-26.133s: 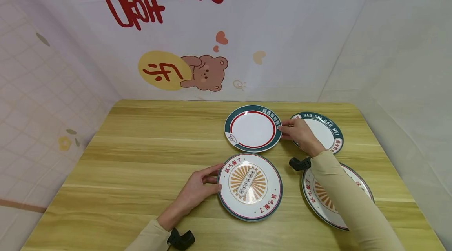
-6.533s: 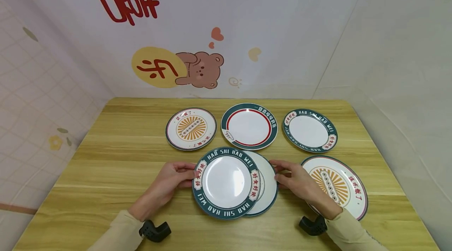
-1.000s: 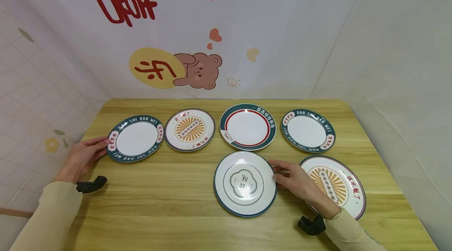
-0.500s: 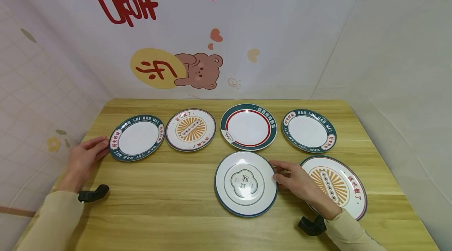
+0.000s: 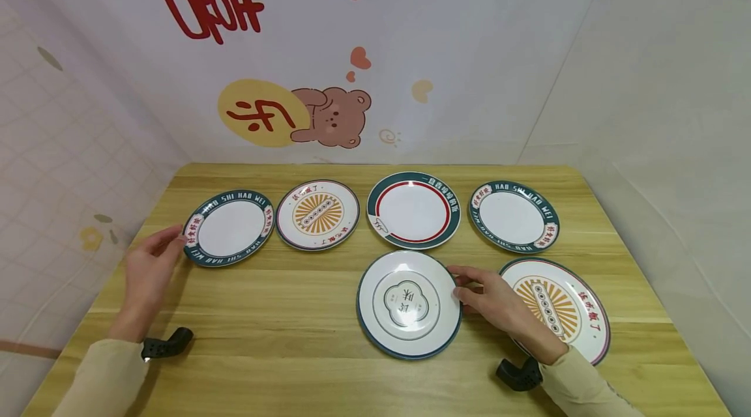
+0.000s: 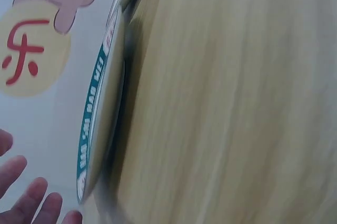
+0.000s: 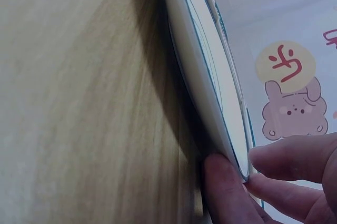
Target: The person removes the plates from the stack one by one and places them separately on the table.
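Observation:
In the head view my left hand (image 5: 149, 270) is beside the left rim of a green-rimmed plate (image 5: 230, 228) lettered HAO SHI HAO WEI. The left wrist view has its spread fingers (image 6: 32, 196) apart from that plate's edge. My right hand (image 5: 495, 303) pinches the right rim of a white plate (image 5: 409, 341) with a thin blue edge and a flower-shaped mark in its middle. Seen from the right wrist, the thumb and fingers (image 7: 292, 158) lie on either side of this plate's rim (image 7: 213, 89).
Along the back of the wooden table (image 5: 264, 352) lie a sunburst plate (image 5: 317, 215), a red-ringed plate (image 5: 413, 211) and another green-rimmed plate (image 5: 515, 216). A larger sunburst plate (image 5: 566, 306) is partly behind the right forearm. A printed cloth wall (image 5: 469, 45) closes off the back.
Several seconds ago the green-rimmed plate overlapped the white plate in the middle; now it lies far left. In the last second my left hand has let go and drawn back. The right hand stays.

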`<action>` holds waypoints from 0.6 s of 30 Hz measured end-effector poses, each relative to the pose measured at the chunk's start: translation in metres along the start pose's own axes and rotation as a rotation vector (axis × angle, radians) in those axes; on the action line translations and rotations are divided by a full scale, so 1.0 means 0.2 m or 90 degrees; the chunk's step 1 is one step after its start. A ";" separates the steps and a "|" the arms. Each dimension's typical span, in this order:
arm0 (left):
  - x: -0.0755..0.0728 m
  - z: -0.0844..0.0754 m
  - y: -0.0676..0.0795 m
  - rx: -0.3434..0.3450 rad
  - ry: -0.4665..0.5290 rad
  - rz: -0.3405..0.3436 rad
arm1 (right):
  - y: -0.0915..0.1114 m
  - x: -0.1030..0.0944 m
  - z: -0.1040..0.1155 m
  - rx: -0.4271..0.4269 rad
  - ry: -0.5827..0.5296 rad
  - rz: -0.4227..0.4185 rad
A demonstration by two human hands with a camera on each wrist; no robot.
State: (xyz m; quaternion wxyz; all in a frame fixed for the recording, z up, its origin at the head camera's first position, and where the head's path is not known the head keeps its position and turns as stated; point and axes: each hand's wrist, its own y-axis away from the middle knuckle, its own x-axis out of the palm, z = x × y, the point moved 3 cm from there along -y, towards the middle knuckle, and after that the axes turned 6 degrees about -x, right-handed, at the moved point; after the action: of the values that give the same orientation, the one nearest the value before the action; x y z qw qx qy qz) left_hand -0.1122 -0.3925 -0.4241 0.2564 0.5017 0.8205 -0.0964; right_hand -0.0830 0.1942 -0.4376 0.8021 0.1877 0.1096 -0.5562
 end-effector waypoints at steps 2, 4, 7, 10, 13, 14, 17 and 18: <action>0.01 -0.03 0.04 0.007 -0.008 -0.008 | 0.00 0.00 0.00 0.000 -0.002 0.001; 0.03 -0.06 0.07 0.020 -0.005 -0.010 | 0.00 0.00 0.00 0.001 -0.002 0.001; 0.06 -0.10 0.13 0.046 0.014 -0.004 | 0.00 0.00 0.00 0.001 -0.001 0.001; 0.10 -0.15 0.19 0.082 0.026 0.016 | 0.00 0.00 0.00 0.002 0.000 0.000; 0.14 -0.20 0.25 0.117 0.030 0.045 | 0.00 0.00 0.00 0.002 0.002 0.000; 0.16 -0.22 0.27 0.128 0.034 0.053 | 0.00 0.00 0.00 0.001 0.003 -0.001; 0.20 -0.26 0.33 0.156 0.043 0.078 | 0.00 0.00 0.01 -0.003 0.008 0.000; 0.22 -0.27 0.34 0.162 0.048 0.087 | 0.00 0.00 0.01 -0.004 0.007 0.001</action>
State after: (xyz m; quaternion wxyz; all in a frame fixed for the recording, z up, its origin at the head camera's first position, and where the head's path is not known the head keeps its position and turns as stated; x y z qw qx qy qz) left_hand -0.0859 -0.3031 -0.3936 0.1657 0.5882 0.7746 -0.1630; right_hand -0.0826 0.1937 -0.4363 0.8024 0.1886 0.1158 -0.5542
